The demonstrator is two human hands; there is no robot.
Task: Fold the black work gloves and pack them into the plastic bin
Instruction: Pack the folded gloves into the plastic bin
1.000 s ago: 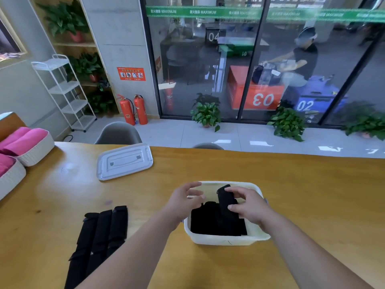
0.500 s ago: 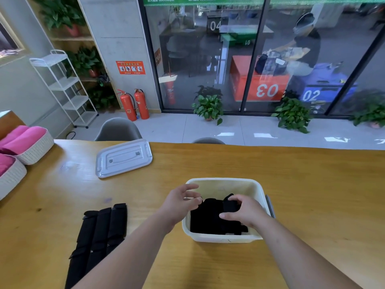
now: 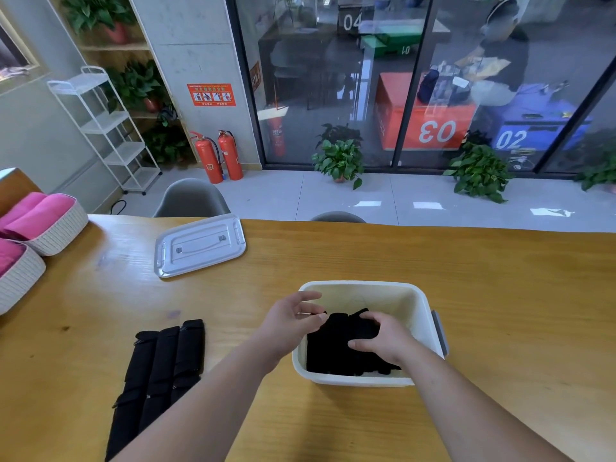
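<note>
Gloves [image 3: 330, 351] in bin [image 3: 383, 298]: soft, light; I'd grip mid-fold; right hand [image 3: 383, 341] clutches them; left hand [image 3: 290, 321] curled, hold unclear.

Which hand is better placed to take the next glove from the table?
Left, probably: the left hand sits at the bin rim nearest the glove pile; the right hand grips gloves inside it.

Two bare forearms, bare wrists, bare left hand [image 3: 290, 323], bare right hand [image 3: 385, 340], rounded fingers
</note>
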